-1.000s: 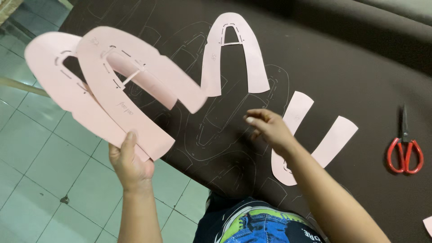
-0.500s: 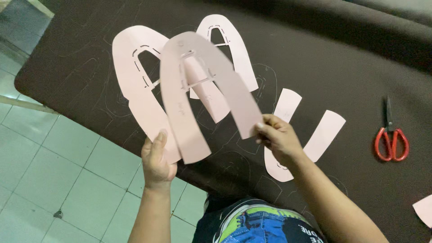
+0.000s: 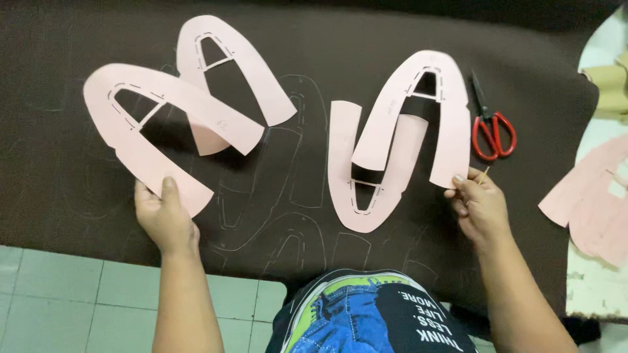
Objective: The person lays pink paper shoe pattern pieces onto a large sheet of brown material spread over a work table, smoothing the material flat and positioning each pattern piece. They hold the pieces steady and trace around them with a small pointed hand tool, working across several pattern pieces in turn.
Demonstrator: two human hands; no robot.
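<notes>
1. Left hand (image 3: 163,219): its grip is closed, thumb on top, on the lower end of a pink U-shaped paper pattern piece (image 3: 154,127) held over the left part of the tabletop.
2. Right hand (image 3: 481,206): its grip pinches the lower right end of a second pink arch-shaped paper pattern (image 3: 418,108), and a thin pale stick shows between the fingers.
3. That arch overlaps a third pink U-shaped pattern (image 3: 356,189) lying flat near the middle; a fourth pink arched pattern (image 3: 239,65) lies at upper left.
4. Tabletop: covered by dark brown sheet material (image 3: 314,39) bearing faint chalk outlines.
5. Red-handled scissors (image 3: 490,127) lie just right of the arch.
6. Floor: pale square tiles (image 3: 65,301) at lower left.
</notes>
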